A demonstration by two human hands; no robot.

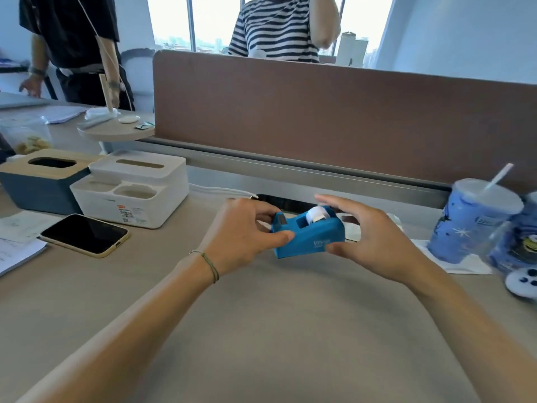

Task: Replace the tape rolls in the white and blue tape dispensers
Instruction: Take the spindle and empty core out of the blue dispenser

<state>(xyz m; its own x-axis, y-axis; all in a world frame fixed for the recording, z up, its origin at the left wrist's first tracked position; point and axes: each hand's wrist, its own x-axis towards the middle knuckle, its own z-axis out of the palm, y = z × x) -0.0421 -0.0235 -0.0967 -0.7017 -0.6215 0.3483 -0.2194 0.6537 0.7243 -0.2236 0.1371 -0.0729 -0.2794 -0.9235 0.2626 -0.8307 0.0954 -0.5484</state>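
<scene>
The blue tape dispenser is held just above the grey desk, mid-frame, its cutter end pointing left. A white tape roll sits in its top slot. My left hand grips the cutter end, thumb on the near side and fingers behind. My right hand holds the other end, thumb on the near face and fingers curled over the roll. Something white lies on the desk behind my right hand, mostly hidden; I cannot tell what it is.
A white tissue-box organiser, a blue box with a wooden lid and a black phone lie at the left. A blue cup with a straw stands right. A brown partition backs the desk; two people stand beyond.
</scene>
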